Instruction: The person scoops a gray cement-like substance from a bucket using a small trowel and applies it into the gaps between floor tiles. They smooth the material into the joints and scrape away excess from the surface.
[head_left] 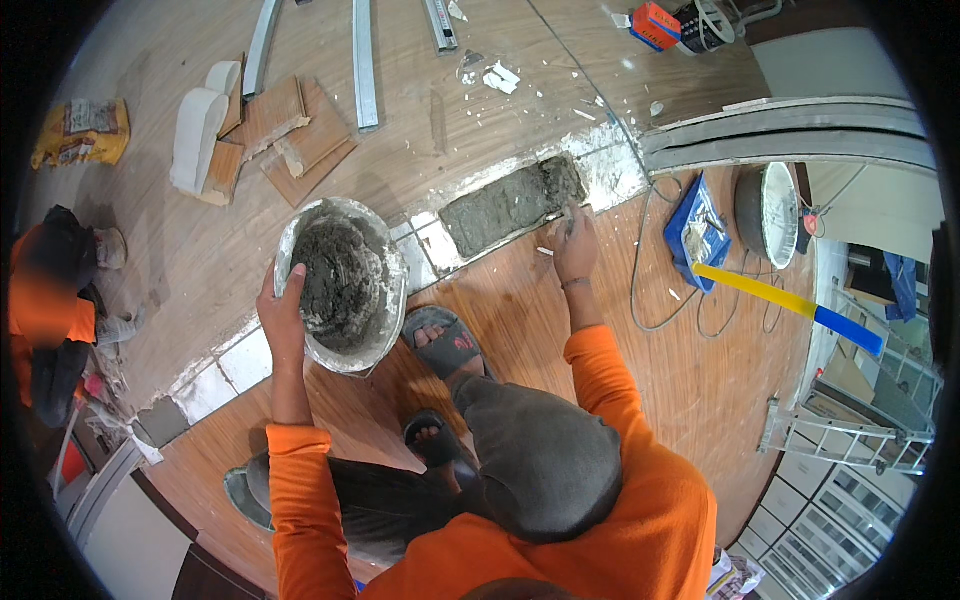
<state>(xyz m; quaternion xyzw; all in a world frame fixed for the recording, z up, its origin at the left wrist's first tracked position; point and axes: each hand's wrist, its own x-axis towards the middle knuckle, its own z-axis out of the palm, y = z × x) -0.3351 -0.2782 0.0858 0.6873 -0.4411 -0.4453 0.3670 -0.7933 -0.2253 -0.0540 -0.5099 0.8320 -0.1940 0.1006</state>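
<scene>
A whitish bucket (392, 280) holding wet grey mortar (338, 270) stands tilted in front of me at the left. My left hand (283, 308) grips its near-left rim, with the thumb over the edge. To the right, my right hand (574, 245) is at the near edge of a strip of wet mortar (500, 208) laid in a gap between white floor tiles. Its fingers look closed, but whatever they hold is hidden or too small to make out. Much of the strip looks fairly smooth; its right end, by my fingers, is lumpy and darker.
A blue dustpan (697, 235) lies at the right, near a broom-like yellow and blue handle (790, 300) and a second bucket (768, 215). Cables (642, 285) loop over the wood floor. Metal profiles (366, 70) and broken boards (300, 135) lie ahead. Another person (50, 300) crouches far left.
</scene>
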